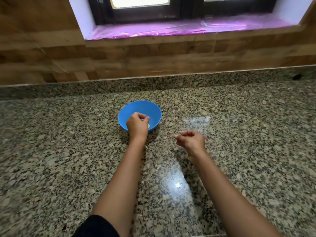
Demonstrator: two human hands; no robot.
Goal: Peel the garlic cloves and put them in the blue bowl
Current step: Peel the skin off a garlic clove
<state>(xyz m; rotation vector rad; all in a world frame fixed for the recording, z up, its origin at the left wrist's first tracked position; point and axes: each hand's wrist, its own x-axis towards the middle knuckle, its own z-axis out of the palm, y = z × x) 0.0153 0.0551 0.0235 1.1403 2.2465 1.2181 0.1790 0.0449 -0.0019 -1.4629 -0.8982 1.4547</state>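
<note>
The blue bowl (139, 108) stands on the granite counter, a little left of centre. My left hand (137, 124) hovers over the bowl's near side with its fingers curled and thumb and forefinger together; nothing shows between them. A pale garlic clove (149, 125) peeks out in the bowl just under that hand; the rest of the bowl's inside is partly hidden. My right hand (190, 140) is above the counter to the right of the bowl, with fingers curled, and it pinches a small pale bit of garlic skin (175, 136) at its fingertips.
A speckled granite counter (239, 134) runs to a low granite upstand and a wooden-tiled wall. A small scrap of peel (146, 147) lies on the counter beside my left wrist. A window sill covered with pink film (171, 29) is above.
</note>
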